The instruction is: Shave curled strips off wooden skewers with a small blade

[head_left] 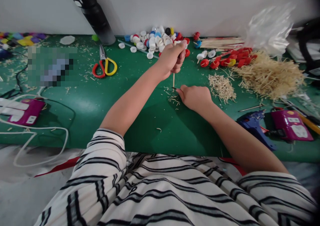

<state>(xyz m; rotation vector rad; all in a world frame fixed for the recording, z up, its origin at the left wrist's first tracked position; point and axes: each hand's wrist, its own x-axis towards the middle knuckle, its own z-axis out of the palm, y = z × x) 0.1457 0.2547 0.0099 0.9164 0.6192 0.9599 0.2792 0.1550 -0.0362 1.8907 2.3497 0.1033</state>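
Observation:
My left hand (pixel 173 60) is closed in a fist around a thin wooden stick (pixel 173 81), which points down to the table. Lower and to the right, my right hand (pixel 196 98) is closed on a small dark blade (pixel 174 88); its handle is hidden in the fingers. The blade meets the stick near its lower end. Under that spot lie a few thin wood shavings (pixel 174 101). Behind my left hand is a heap of mostly white bottle caps (pixel 152 41).
Scissors (pixel 103 64) and a black bottle (pixel 96 18) stand left. Right are red caps (pixel 243 57), wooden sticks (pixel 220 43), a large shavings pile (pixel 271 74), a smaller one (pixel 222 88), a blue glue gun (pixel 253 126) and a purple power socket (pixel 292 125). A white cable (pixel 66 139) hangs over the edge.

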